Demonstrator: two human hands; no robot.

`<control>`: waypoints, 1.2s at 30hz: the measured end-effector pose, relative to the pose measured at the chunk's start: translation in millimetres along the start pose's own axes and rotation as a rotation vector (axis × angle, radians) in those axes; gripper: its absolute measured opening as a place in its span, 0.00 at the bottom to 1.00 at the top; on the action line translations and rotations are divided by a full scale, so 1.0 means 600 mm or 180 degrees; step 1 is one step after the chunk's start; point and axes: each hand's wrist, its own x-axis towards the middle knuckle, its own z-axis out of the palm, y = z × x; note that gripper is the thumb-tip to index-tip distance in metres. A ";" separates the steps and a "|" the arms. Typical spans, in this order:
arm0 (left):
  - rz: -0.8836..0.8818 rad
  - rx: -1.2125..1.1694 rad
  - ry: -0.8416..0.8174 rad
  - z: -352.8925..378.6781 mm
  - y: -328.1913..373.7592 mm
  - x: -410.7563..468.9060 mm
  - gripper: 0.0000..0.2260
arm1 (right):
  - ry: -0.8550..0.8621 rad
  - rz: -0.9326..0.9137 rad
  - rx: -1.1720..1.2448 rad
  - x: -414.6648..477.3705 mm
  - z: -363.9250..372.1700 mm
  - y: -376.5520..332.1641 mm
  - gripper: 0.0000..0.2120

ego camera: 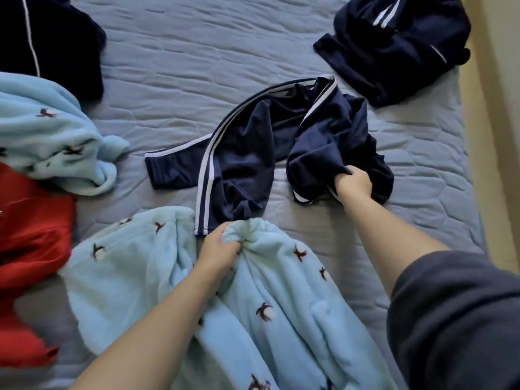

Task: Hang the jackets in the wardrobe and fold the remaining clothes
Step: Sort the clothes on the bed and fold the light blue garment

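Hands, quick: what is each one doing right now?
Left hand: closed, gripping a bunch of the light blue fleece garment.
Right hand: closed, gripping the navy striped garment.

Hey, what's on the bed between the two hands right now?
In the head view, only bare blue quilted bedspread lies between the left hand, bunching the light blue fleece, and the right hand, gripping the navy striped garment.
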 end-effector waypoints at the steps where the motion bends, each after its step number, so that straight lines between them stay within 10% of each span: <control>1: -0.0107 -0.0212 -0.0043 -0.010 0.001 -0.002 0.21 | 0.0153 0.0259 0.0275 -0.006 0.010 -0.003 0.14; 7: -0.0658 -0.0707 -0.0756 -0.122 0.070 -0.049 0.21 | -0.1102 0.0680 0.1607 -0.154 0.111 -0.168 0.02; 20: -0.0067 -0.0355 -0.0870 -0.448 0.375 -0.328 0.22 | -0.2810 -0.1189 0.1344 -0.572 -0.021 -0.704 0.09; 36: 0.1562 0.0058 -0.0583 -0.606 0.777 -0.769 0.19 | -0.4042 -0.2416 0.0001 -0.851 -0.443 -0.778 0.13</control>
